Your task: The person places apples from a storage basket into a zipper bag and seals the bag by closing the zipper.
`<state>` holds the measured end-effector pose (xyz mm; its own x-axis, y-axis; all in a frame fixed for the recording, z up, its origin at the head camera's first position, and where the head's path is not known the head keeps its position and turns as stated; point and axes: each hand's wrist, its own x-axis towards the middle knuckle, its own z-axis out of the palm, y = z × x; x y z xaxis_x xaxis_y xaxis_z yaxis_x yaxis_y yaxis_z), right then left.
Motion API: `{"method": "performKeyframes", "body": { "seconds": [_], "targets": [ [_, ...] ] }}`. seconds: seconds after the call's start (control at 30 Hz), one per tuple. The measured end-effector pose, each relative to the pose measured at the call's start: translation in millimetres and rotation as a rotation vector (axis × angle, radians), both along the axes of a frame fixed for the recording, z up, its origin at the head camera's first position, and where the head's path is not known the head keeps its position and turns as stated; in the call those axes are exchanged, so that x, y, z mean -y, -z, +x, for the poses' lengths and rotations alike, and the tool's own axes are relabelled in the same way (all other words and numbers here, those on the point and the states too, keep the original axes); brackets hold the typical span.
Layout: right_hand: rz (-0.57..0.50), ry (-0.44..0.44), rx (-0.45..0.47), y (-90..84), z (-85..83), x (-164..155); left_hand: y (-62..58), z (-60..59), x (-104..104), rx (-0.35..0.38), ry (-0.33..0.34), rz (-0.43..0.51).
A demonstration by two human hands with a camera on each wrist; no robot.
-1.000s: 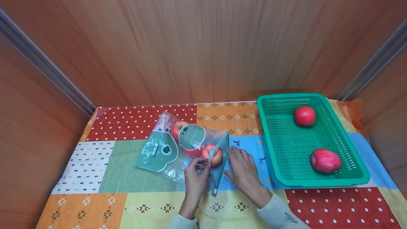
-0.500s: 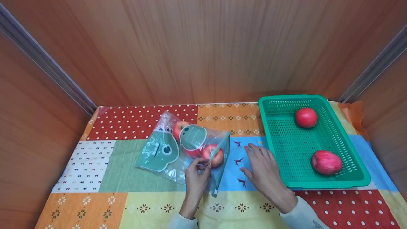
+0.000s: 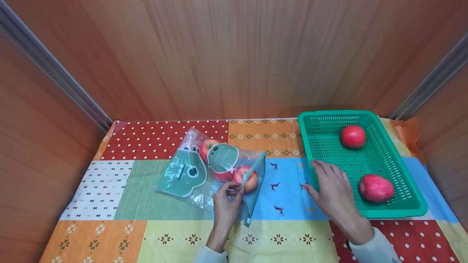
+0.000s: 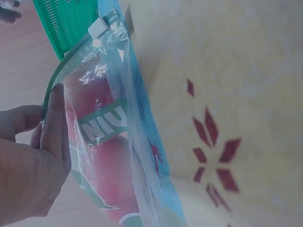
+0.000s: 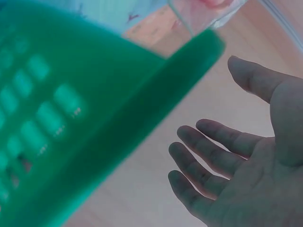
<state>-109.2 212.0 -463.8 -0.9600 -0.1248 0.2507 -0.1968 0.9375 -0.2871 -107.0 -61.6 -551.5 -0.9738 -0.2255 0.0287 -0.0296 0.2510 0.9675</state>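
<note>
Fingers of your left hand are pinched on the mouth edge of the clear bag, at its 4 o'clock; those of your right hand are loosely apart, holding nothing, over the 8 o'clock rim of the green basket. You seem to be bagging fruit, with a reach for another piece the step in hand. That would call for a steady left pinch to keep the mouth parted, and your right hand curling round the oblong apple at its 3 o'clock.

Your bag lies on the cloth-covered counter, mouth towards 3 o'clock, its slider at the mouth's near end. Three apples show inside: one by the mouth, one partly behind the green print, one farthest, towards 12 o'clock. At your bag's 3 o'clock, the basket holds the oblong apple at its 5 and, farther off, a round apple near 12.
</note>
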Motion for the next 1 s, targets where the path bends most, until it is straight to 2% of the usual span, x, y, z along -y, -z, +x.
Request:
{"method": "performKeyframes", "body": {
  "seconds": [0.33,0.57,1.0],
  "targets": [
    [-0.004,0.044,0.040,-2.3,1.1,-35,1.9,5.5,0,-0.001,0.010,0.000],
    [-0.003,0.074,0.024,-2.2,-4.0,-59,0.9,1.2,1,-0.004,0.014,0.005],
    [0.026,0.104,0.042,8.8,-3.8,-95,3.3,-0.9,0,-0.001,0.008,0.004]
  ]
}}
